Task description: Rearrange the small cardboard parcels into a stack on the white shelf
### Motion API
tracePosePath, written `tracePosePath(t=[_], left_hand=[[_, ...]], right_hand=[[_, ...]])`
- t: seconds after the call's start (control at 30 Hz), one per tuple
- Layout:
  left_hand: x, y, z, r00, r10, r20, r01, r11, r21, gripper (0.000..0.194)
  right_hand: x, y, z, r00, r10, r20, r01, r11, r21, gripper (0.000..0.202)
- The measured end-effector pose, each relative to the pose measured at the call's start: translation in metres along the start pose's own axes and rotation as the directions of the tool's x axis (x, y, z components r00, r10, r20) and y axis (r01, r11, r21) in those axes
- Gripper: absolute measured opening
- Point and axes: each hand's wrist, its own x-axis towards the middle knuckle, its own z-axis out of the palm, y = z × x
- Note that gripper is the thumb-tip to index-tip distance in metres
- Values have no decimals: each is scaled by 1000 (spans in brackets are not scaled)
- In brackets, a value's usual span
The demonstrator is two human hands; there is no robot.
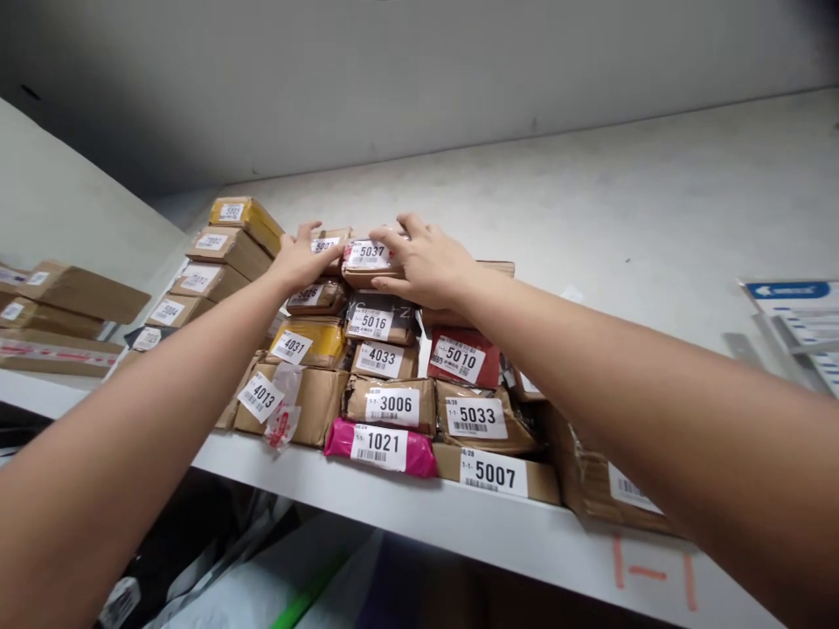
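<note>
Labelled parcels crowd a white shelf (406, 515): a pink mailer marked 1021 (380, 447) at the front edge, a flat box marked 5007 (496, 474) beside it, a red packet marked 5010 (464, 357) behind. Printed sheets (796, 319) lie far right.

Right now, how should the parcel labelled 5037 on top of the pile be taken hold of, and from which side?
Probably by its two short ends, coming from above and the front. The parcel 5037 lies flat on top of the pile, label facing forward, so its ends and top look free. The left hand rests at its left end and the right hand covers its right end; the parcel 5016 underneath blocks a grip from below.
</note>
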Motion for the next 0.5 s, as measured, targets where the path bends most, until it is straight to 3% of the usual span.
tracePosePath(t=[0.13,0.3,0.5], left_hand=[[-17,0,-7,999,-10,-39,9,1000,-25,88],[-36,4,-10,994,34,-99,-42,996,-78,80],[-68,17,-11,998,1,-70,-10,991,-134,82]], right_hand=[[-11,7,-2,1000,-19,-10,19,999,43,78],[-22,14,-4,1000,-9,-23,11,997,74,59],[-14,9,0,998,48,30,-50,996,76,58]])
